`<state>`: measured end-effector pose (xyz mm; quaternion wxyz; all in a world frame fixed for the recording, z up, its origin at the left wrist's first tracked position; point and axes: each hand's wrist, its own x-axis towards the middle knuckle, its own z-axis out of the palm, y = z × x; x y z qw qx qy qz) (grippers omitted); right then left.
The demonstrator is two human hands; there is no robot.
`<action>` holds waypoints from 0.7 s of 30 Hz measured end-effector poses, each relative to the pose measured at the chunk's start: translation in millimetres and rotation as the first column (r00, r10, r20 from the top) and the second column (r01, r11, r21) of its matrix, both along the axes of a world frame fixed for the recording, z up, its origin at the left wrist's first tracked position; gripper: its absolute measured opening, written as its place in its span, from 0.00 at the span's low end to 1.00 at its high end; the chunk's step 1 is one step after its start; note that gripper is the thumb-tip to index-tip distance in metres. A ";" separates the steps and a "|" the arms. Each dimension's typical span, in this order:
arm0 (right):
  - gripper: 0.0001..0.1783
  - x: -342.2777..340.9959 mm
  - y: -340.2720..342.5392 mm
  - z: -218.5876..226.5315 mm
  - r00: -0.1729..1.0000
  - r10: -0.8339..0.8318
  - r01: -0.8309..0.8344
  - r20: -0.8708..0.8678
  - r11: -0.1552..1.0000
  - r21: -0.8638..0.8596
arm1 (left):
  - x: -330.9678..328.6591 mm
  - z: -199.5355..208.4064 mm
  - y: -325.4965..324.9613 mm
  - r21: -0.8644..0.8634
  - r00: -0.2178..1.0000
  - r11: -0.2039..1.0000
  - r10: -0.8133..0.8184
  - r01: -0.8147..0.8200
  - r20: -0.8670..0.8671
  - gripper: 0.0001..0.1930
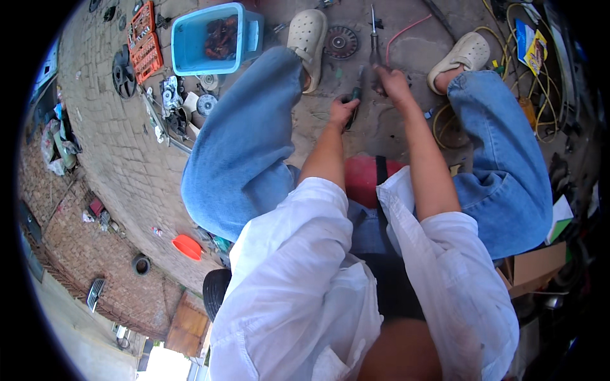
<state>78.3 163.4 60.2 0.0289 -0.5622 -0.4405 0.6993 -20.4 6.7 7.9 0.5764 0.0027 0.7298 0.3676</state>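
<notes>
My left hand (342, 111) is closed around a green-handled tool (355, 94), its slim end pointing away from me; the exact kind is too small to tell. Just right of it, my right hand (393, 85) is closed on the dark handle of a long, slim tool (373, 43). A narrow metal shaft extends from that tool toward the far edge. Both hands are low over the ground between my feet, a small gap apart. Beyond them lies a round, dark, finned disc (341, 42). A thin red wire (406, 35) runs to its right.
At the far left stands a blue plastic bin (251, 38) with reddish-brown parts inside. An orange tool case (146, 52) and loose metal parts (173, 101) lie left of it. Yellow cable (542, 114) coils on the right, by an open cardboard box (537, 270).
</notes>
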 end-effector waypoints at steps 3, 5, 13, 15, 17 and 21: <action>0.20 1.0 0.4 0.0 0.994 -0.106 0.105 -0.021 0.993 -0.045 | -1.8 4.8 -3.2 0.011 0.984 0.991 0.132 -0.134 0.118 0.23; 0.20 4.0 2.3 -4.6 0.982 -0.179 0.175 -0.052 0.981 -0.084 | -1.3 9.8 -5.9 0.042 0.958 0.981 0.176 -0.190 0.225 0.24; 0.21 13.3 9.9 -13.2 0.993 -0.102 0.099 -0.066 0.994 -0.045 | -3.3 14.4 2.9 0.106 0.907 0.931 0.307 -0.349 0.286 0.26; 0.21 13.4 4.8 -4.2 0.996 -0.082 0.082 -0.026 0.996 0.022 | -8.6 13.8 6.9 0.140 0.905 0.923 0.308 -0.359 0.293 0.26; 0.21 11.4 2.6 -1.2 0.999 -0.046 0.046 0.013 0.998 0.039 | -11.3 12.7 9.8 0.109 0.896 0.913 0.354 -0.393 0.268 0.22; 0.20 16.0 1.7 1.5 0.999 0.025 -0.025 0.044 1.000 -0.004 | -15.6 6.7 14.8 0.143 0.908 0.924 0.304 -0.355 0.288 0.18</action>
